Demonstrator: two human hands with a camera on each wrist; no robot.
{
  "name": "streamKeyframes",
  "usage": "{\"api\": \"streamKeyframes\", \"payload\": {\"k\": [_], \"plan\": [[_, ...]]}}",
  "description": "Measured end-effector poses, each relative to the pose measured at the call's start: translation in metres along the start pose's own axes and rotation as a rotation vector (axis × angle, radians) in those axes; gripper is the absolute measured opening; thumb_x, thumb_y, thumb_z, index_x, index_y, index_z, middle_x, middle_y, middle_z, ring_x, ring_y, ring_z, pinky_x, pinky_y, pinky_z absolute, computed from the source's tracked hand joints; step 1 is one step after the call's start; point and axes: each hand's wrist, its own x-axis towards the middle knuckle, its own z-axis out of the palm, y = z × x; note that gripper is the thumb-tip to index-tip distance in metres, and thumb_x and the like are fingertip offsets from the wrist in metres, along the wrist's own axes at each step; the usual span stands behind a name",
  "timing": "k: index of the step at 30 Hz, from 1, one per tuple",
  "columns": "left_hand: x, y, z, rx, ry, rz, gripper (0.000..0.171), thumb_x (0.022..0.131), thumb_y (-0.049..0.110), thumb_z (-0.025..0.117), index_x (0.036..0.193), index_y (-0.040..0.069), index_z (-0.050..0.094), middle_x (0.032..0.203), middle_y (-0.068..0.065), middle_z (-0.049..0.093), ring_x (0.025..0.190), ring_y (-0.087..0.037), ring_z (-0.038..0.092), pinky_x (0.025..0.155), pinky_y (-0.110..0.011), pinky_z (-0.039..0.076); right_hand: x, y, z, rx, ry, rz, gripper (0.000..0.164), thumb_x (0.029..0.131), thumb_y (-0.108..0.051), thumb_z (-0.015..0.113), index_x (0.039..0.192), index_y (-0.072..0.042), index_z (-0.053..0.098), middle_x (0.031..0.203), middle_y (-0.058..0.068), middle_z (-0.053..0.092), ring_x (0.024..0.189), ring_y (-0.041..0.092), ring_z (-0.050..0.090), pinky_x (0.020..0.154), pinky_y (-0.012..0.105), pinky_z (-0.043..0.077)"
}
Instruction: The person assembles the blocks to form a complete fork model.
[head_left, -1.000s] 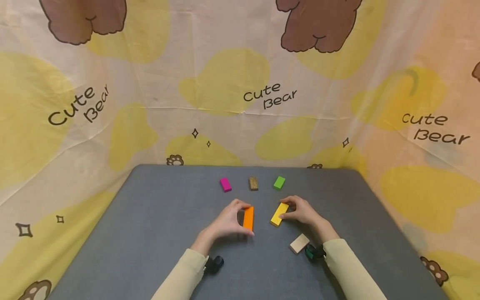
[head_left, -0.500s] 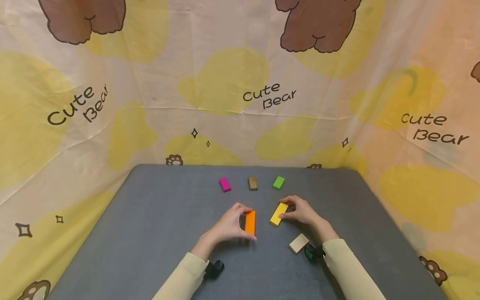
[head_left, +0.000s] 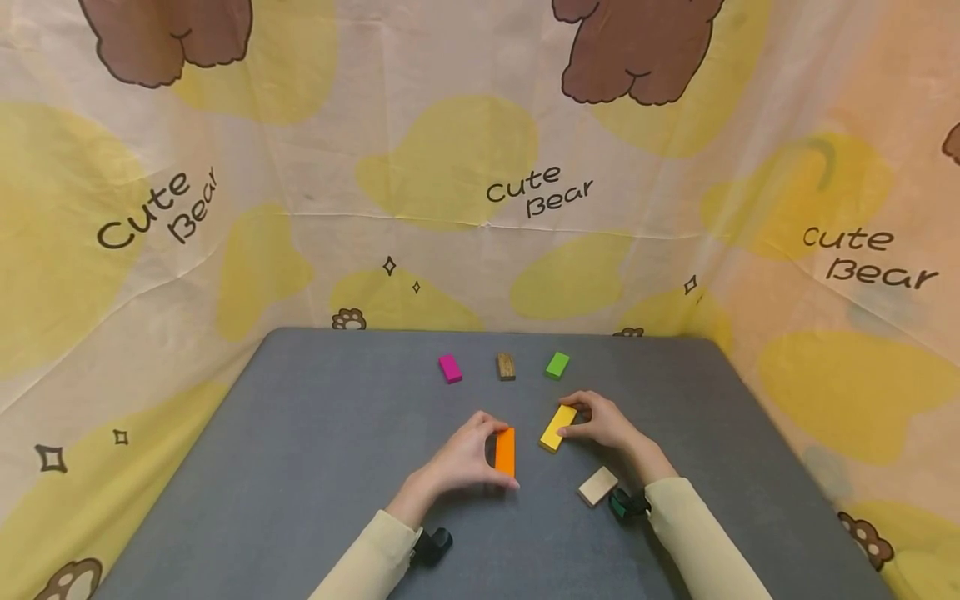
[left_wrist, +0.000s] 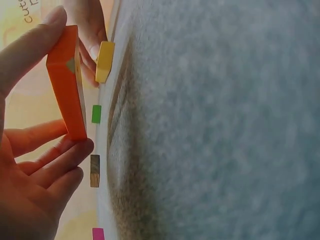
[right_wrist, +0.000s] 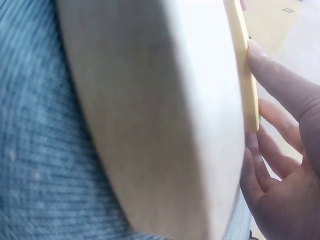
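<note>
My left hand (head_left: pixel 467 458) pinches an orange block (head_left: pixel 506 452) by its two ends, thumb at the near end and fingers at the far one. In the left wrist view the orange block (left_wrist: pixel 67 85) is held above the grey tabletop. My right hand (head_left: pixel 600 423) holds a yellow block (head_left: pixel 558 428) between thumb and fingers, to the right of the orange one. The yellow block lies slanted, its far end leaning right. Close by the right wrist, a pale wooden block (head_left: pixel 597 487) rests on the table; it fills much of the right wrist view.
Along the back of the grey table (head_left: pixel 337 400) lie a magenta block (head_left: pixel 450 368), a brown wood-grain block (head_left: pixel 506 367) and a green block (head_left: pixel 557 365), spaced apart in a row. A printed cloth (head_left: pixel 450 167) hangs behind the table and at its sides.
My left hand has drawn the orange block toward me and slightly to the right. The right hand and the yellow block have stayed in place.
</note>
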Motion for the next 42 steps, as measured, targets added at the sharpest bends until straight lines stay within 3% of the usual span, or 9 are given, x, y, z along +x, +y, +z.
{"api": "streamKeyframes", "payload": {"k": [24,42], "plan": [[0.001,0.006,0.008,0.054,-0.043,-0.013,0.087,0.062,0.058,0.084,0.132,0.015,0.057,0.120,-0.001,0.053,0.100,-0.010,0.054,0.095,-0.032,0.051,0.001,0.000,-0.003,0.002,-0.016,0.012,0.064,0.075,-0.039,0.080,0.130,-0.014,0.059,0.130,0.011,0.059,0.120,0.030,0.058,0.103,0.049,0.048],[-0.001,0.008,0.011,0.138,-0.052,0.028,0.089,0.061,0.057,0.085,0.132,0.012,0.055,0.121,-0.001,0.052,0.100,-0.010,0.055,0.094,-0.029,0.051,0.001,0.004,0.000,0.006,-0.008,0.002,0.063,0.076,-0.039,0.080,0.129,-0.013,0.059,0.128,0.011,0.059,0.119,0.030,0.058,0.102,0.049,0.048]]}}
